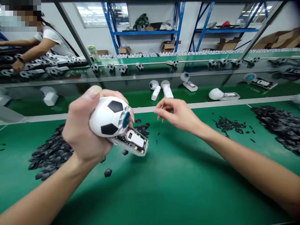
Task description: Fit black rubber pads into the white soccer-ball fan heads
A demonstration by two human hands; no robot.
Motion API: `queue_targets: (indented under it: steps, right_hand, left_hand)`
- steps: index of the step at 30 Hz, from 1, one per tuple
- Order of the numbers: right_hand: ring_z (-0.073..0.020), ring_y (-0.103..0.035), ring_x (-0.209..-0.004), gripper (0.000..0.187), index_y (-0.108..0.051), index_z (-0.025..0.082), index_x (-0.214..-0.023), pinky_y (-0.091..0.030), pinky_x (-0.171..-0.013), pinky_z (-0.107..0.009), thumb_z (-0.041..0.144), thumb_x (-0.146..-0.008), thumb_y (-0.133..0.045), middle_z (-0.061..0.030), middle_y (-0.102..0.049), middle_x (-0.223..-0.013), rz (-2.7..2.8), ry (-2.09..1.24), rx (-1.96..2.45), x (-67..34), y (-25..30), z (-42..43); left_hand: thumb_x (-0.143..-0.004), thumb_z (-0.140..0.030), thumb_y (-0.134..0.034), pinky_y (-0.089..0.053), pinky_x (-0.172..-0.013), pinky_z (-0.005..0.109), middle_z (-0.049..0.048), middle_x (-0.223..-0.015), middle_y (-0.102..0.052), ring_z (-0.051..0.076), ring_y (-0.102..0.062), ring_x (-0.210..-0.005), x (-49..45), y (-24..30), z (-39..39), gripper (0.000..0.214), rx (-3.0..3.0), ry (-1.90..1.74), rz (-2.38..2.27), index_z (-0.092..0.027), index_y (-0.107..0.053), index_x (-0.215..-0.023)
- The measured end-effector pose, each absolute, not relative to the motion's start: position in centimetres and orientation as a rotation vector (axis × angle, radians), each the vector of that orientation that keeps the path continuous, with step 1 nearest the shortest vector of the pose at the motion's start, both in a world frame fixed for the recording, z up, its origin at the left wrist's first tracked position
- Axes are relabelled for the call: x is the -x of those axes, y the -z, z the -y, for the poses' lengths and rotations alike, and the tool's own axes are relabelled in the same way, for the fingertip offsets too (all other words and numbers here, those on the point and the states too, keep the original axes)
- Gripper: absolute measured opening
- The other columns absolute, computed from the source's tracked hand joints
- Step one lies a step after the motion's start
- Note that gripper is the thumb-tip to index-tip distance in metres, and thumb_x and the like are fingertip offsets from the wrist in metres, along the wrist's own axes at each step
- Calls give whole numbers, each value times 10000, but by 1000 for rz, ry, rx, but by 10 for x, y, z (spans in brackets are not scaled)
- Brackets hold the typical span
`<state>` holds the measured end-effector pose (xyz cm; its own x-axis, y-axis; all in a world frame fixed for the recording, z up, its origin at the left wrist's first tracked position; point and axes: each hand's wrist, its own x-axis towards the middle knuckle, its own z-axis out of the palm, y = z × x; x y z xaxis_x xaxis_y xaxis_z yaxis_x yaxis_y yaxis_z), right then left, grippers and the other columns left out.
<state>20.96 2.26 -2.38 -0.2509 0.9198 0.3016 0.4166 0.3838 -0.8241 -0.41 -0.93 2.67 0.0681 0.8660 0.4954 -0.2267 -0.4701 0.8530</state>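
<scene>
My left hand is wrapped round a football-patterned handheld fan, white with black patches. Its head has a blue hub, and its open handle shows a white part and circuit board. My right hand hovers just right of the fan above the green mat, fingers pinched together; whether they hold a small piece I cannot make out. A pile of small black plastic pieces lies to the left of my left hand, and a few lie loose under the fan.
A conveyor belt behind the mat carries several white fans. More black pieces lie at the right and centre right. A person works at far left. Blue shelves with boxes stand at the back.
</scene>
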Motion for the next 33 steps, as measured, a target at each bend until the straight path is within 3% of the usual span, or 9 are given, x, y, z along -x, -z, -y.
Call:
queue_targets:
  steps: [3,9,15,18,20,23,27,33]
  right_hand:
    - [-217,-763,-879,34,-789,206,-967,-498,-745,-317,221,-989,-768,-35,-837,-947,2134,-596,1328,-211,46,-37]
    - [-294,-737,-1089,209,-811,179,-1210,-485,-864,-371,200,-1011,-749,-130,-812,-1210,2285,-553,1301,-198,72,-45]
    - [-189,-725,-832,31,-798,185,-972,-440,-692,-281,171,-949,-813,-45,-818,-946,2256,-574,1296,-190,78,-55]
    - [-144,-692,-690,94,-759,185,-875,-420,-610,-249,163,-927,-834,3,-785,-788,2211,-544,1249,-192,78,-51]
    - [-148,-706,-713,114,-748,187,-860,-457,-638,-258,175,-935,-834,-4,-795,-807,2181,-480,1186,-198,74,-43]
    - [-173,-751,-818,124,-743,197,-862,-528,-730,-289,193,-953,-829,-30,-827,-882,2135,-174,915,-211,60,-26]
    - [-163,-769,-733,125,-756,227,-941,-590,-684,-296,111,-986,-752,-16,-842,-874,2060,505,347,-230,33,-3]
    - [-167,-802,-737,164,-755,273,-937,-606,-640,-293,124,-938,-825,3,-860,-898,2137,682,312,-244,9,10]
  left_hand:
    - [-942,-421,-552,-459,-342,294,89,-542,-650,222,-605,-399,3,-33,5,411,-1425,-1356,-694,-136,-693,-680]
    - [-906,-483,-630,-486,-372,269,104,-561,-686,210,-615,-429,3,-32,4,399,-1469,-1127,-752,-132,-689,-726]
    - [-871,-490,-668,-484,-400,249,73,-583,-687,187,-609,-457,5,-30,4,368,-1422,-1131,-809,-146,-668,-739]
    - [-911,-502,-633,-476,-416,250,66,-595,-682,184,-605,-474,6,-29,5,384,-1443,-1137,-805,-154,-655,-750]
    - [-921,-496,-636,-469,-428,250,64,-602,-681,180,-605,-486,6,-27,6,379,-1443,-1132,-810,-160,-637,-745]
    - [-913,-517,-675,-493,-470,254,58,-635,-685,179,-623,-528,4,-21,6,382,-1390,-1131,-843,-165,-619,-775]
    - [-985,-623,-604,-495,-518,258,53,-733,-682,178,-636,-609,1,-5,7,466,-1405,-1121,-917,-181,-594,-836]
    - [-916,-775,-662,-451,-511,257,31,-779,-642,164,-596,-629,1,6,9,595,-1501,-1081,-1010,-180,-651,-911]
